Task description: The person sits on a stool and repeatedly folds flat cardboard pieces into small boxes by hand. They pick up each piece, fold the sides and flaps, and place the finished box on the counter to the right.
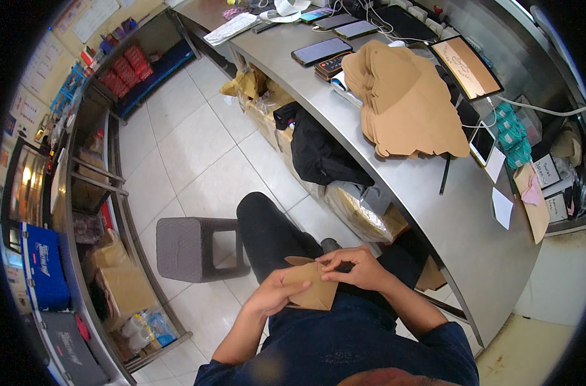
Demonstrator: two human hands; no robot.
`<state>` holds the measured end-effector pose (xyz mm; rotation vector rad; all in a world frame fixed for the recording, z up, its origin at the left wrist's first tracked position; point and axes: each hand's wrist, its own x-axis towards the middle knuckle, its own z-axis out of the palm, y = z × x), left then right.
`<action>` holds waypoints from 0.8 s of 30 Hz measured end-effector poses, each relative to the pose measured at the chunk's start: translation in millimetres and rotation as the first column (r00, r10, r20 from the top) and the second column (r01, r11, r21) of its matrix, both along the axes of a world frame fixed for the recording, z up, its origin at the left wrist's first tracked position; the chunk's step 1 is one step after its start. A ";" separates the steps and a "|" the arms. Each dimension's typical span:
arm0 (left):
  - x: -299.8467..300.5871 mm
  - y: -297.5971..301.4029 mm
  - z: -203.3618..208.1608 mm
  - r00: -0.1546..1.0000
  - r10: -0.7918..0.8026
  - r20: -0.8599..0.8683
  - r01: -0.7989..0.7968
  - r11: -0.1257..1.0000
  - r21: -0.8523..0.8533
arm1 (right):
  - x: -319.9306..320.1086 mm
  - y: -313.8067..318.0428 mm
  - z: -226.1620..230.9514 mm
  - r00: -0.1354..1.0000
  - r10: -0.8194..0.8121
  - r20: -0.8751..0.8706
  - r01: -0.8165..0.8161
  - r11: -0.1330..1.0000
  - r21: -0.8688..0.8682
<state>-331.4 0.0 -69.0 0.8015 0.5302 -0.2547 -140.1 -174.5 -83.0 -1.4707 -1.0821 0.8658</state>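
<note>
Over my lap, a small brown cardboard box (318, 296), partly folded, is held between both hands. My left hand (278, 291) grips its left side, thumb lying across the near panel. At the upper right edge my right hand (356, 266) pinches a flap of the same box between thumb and fingers. One rounded flap (297, 260) sticks up at the far side. The inside of the box is hidden from me. A thick pile of flat brown cardboard blanks (402, 96) lies on the metal table ahead to the right.
The steel table (492, 270) curves along my right, carrying several phones (321, 51), a tablet (466, 67), a black pen (445, 174) and cables. Wrapped cartons (351, 209) and black cloth (322, 151) sit beneath it. A grey stool (190, 249) and shelves stand to my left.
</note>
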 end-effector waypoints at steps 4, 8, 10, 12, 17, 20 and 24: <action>-0.6 -1.7 1.6 0.997 -0.026 0.077 0.030 0.998 -0.049 | 10.7 -2.5 5.4 0.986 0.102 -0.132 -0.116 0.987 -0.107; 2.7 5.6 -3.7 0.984 -0.130 0.122 0.127 0.991 0.030 | 11.9 3.1 2.3 0.961 0.142 -0.237 -0.176 0.976 -0.131; 3.2 9.1 -1.3 0.955 -0.235 0.181 0.199 0.960 0.198 | 10.7 3.1 -11.0 0.966 0.224 -0.130 -0.240 0.963 -0.122; 11.7 16.6 11.0 0.895 -0.381 0.232 0.250 0.859 0.446 | 10.3 6.5 -24.3 0.907 0.299 -0.296 -0.347 0.930 -0.122; 33.5 27.2 39.0 0.835 -0.012 0.550 -0.527 0.270 0.806 | 9.6 2.9 -24.1 0.939 0.007 -0.344 -0.034 0.997 -0.071; 34.8 15.2 19.4 0.835 0.270 0.480 -0.536 0.597 0.596 | 7.5 8.7 -1.2 0.853 -0.164 -0.496 0.194 0.981 0.009; 37.7 -10.6 12.5 0.890 0.219 0.401 -0.370 0.860 0.351 | 6.5 8.1 4.6 0.837 -0.255 -0.484 0.315 0.948 0.046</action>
